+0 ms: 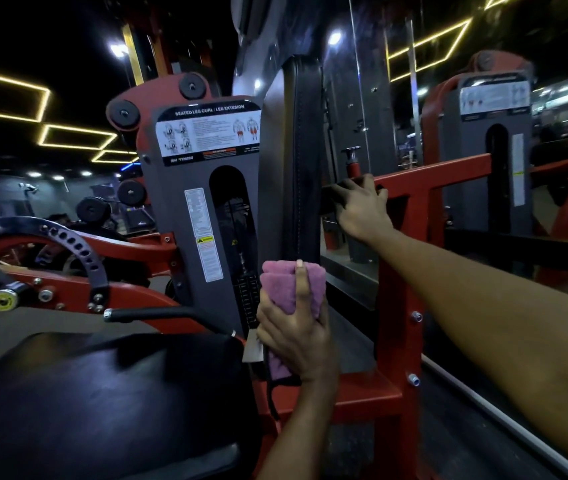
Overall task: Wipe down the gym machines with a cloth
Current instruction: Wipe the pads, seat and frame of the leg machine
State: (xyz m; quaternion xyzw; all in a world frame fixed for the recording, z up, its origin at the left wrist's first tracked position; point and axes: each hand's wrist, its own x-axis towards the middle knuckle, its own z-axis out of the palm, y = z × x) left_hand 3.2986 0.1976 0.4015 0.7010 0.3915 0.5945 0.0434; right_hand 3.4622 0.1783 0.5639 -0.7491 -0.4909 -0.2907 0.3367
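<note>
A folded purple cloth (280, 285) is pressed against the side edge of the upright black back pad (301, 150) of a red and grey leg curl machine. My left hand (296, 341) grips the cloth from below, with one finger lying straight up along it. My right hand (362, 209) reaches behind the pad and curls round a black handle (329, 202) beside the red frame (393, 306). The lower end of the cloth hangs under my left palm.
The black seat pad (102, 393) fills the lower left. The grey weight-stack cover (199, 209) with instruction labels stands behind it. A black adjustment lever (158, 313) and a perforated arc (78, 244) sit left. A mirror wall (483, 116) runs along the right.
</note>
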